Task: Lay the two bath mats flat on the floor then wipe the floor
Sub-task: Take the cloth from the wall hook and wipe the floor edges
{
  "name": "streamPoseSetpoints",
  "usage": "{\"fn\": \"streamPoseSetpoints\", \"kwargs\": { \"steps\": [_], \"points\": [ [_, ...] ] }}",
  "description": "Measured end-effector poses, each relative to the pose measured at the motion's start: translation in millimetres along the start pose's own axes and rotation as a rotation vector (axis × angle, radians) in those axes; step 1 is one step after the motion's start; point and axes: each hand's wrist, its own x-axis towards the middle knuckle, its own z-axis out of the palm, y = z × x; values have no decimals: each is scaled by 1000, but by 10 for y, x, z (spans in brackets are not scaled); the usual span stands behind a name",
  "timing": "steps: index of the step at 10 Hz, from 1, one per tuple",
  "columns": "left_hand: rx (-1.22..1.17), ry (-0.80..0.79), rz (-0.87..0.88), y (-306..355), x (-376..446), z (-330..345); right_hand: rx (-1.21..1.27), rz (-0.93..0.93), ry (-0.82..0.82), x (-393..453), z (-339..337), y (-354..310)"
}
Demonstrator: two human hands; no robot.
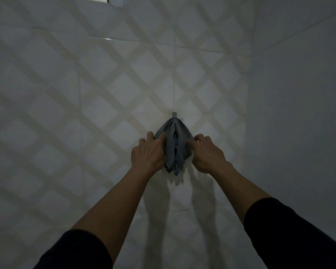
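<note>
We see the bunched grey-blue cloth (174, 145) hanging long-axis vertical from a small metal wall hook (174, 114) at its 12 o'clock; our left hand (148, 153) and right hand (208, 153) pinch its sides at 9 and 3.

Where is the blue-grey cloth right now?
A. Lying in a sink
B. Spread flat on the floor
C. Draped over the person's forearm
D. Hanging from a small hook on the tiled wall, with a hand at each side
D: the blue-grey cloth hangs bunched from the small hook on the tiled wall, with the left hand and the right hand at its two sides.
</note>
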Motion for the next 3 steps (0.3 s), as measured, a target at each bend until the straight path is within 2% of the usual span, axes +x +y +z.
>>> {"fn": "streamPoseSetpoints", "kwargs": {
  "steps": [2, 3],
  "points": [
    [9, -96, -103, -11, -771, -519, 52, -18, -31, -736, -453, -21],
    [-24, -65, -167, 54, -1330, -818, 92, -46, -21, -1202, -679, -95]
  ]
}}
